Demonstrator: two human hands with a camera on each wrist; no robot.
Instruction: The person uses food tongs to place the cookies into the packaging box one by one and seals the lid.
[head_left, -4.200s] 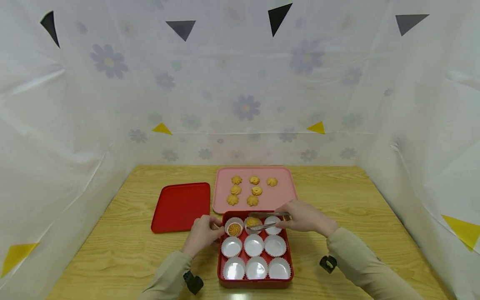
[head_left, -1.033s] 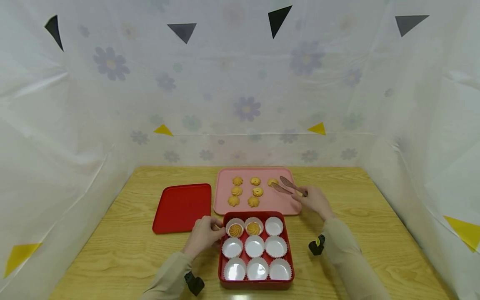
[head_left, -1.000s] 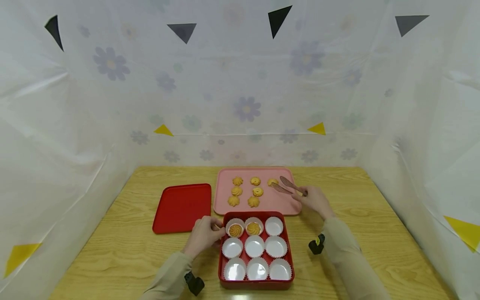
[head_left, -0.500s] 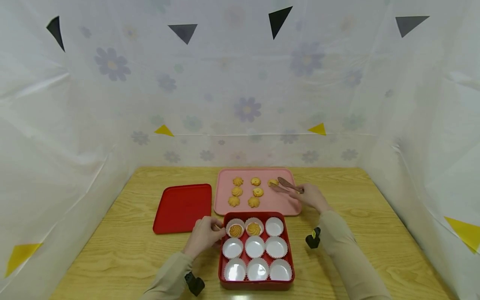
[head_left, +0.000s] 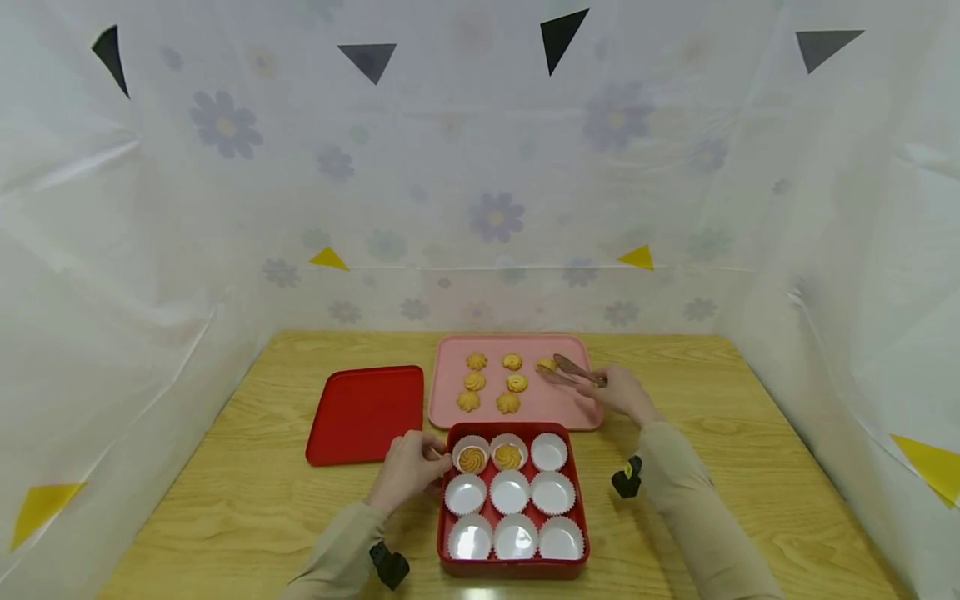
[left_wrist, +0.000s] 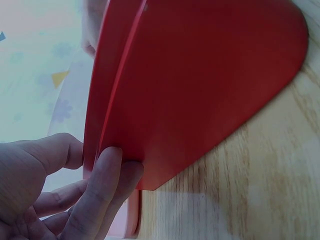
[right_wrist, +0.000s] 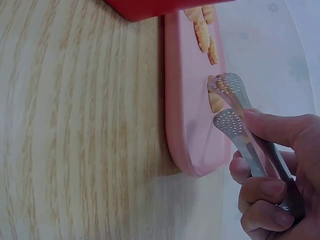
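Note:
My left hand pinches the left wall of a red box, thumb at the rim and fingertips against the outer side. White paper cups fill the box in rows. The back-left cup holds a swirled cookie, and the back-middle cup another cookie. Over the right end of a pink tray, my right hand grips metal tongs. The tongs' perforated tips stand apart at the tray's rightmost cookie; whether they touch it I cannot tell.
More cookies lie on the pink tray, behind the box. To the left of the box is a flat red tray. All stand on a wooden table, with a flowered white sheet behind it.
The tongs have gone from the box's back-middle cup, where a cookie now sits uncovered, to the pink tray's rightmost cookie. In the last half second they barely moved. My left hand stays put.

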